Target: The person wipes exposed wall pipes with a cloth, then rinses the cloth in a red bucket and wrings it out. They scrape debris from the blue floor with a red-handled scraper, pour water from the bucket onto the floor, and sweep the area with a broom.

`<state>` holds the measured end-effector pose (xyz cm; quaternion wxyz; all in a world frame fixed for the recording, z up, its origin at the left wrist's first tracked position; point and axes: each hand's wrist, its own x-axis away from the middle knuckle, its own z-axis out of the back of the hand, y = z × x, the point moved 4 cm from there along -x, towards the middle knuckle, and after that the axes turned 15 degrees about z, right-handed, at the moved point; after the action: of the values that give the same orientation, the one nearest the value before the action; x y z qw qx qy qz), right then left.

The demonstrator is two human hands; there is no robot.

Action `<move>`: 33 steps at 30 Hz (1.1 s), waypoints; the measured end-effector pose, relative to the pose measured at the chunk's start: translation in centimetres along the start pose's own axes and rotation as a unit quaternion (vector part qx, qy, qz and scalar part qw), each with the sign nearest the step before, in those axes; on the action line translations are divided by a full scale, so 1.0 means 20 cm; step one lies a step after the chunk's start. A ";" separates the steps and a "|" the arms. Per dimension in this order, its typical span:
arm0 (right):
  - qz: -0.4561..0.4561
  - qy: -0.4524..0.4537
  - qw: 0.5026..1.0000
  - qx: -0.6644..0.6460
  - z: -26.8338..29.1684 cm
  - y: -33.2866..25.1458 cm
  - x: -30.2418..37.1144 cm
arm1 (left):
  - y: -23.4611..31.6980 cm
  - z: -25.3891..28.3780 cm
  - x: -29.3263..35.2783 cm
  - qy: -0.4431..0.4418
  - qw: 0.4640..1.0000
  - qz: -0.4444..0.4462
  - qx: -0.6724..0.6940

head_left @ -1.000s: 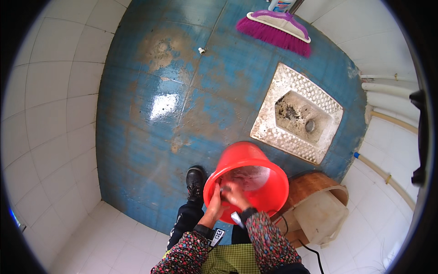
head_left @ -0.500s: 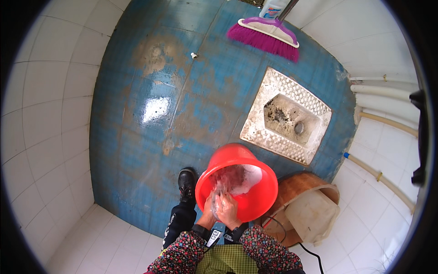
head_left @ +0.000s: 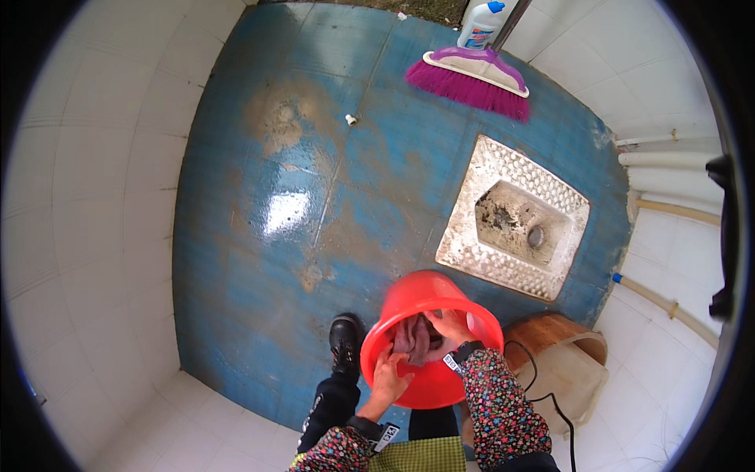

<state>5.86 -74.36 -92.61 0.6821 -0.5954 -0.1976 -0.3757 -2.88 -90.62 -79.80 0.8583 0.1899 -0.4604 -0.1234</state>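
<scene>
Blue floor (head_left: pixel 252 299) shone wet. Pinkish cloth (head_left: pixel 412 338) lay in red bucket (head_left: pixel 432 392), lower centre. Left hand (head_left: pixel 387 379) hung open beside it; right hand (head_left: pixel 451 326) alongside, grip unclear. Working low in the bucket seemed best against splashing.

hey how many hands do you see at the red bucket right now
2. The left hand is at the left side of the red bucket, near the pinkish cloth; the right hand reaches in from the right. No others show.

bucket (head_left: pixel 421 289): smooth glossy plastic | rag (head_left: pixel 413 338): matt cloth | floor (head_left: pixel 385 197): glossy, matt patches
</scene>
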 end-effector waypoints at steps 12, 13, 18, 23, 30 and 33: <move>0.148 0.023 0.986 -0.070 -0.45 -0.17 0.23 | -0.18 -0.16 -0.02 -0.261 0.737 0.410 0.471; 0.090 0.002 0.982 -0.167 -0.43 -0.21 0.34 | -0.18 -0.18 -0.02 -0.262 0.719 0.412 0.495; 0.028 0.074 0.936 -0.342 -0.23 -0.49 0.81 | -0.10 -0.25 0.04 -0.382 0.574 0.360 0.629; 0.129 0.198 0.944 -0.230 -0.25 -0.64 0.86 | -0.02 -0.25 0.07 -0.424 0.532 0.175 0.712; 0.126 0.295 0.945 -0.066 -0.28 -0.65 0.72 | -0.11 -0.20 0.02 -0.348 0.535 0.233 0.734; 0.185 0.302 0.935 -0.021 -0.20 -0.65 0.63 | -0.07 -0.18 0.00 -0.223 0.630 0.269 0.693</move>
<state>3.45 -81.89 -75.72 0.7545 -0.4942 0.1395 -0.4087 0.19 -91.06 -82.19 0.3395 0.5631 -0.6184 0.4304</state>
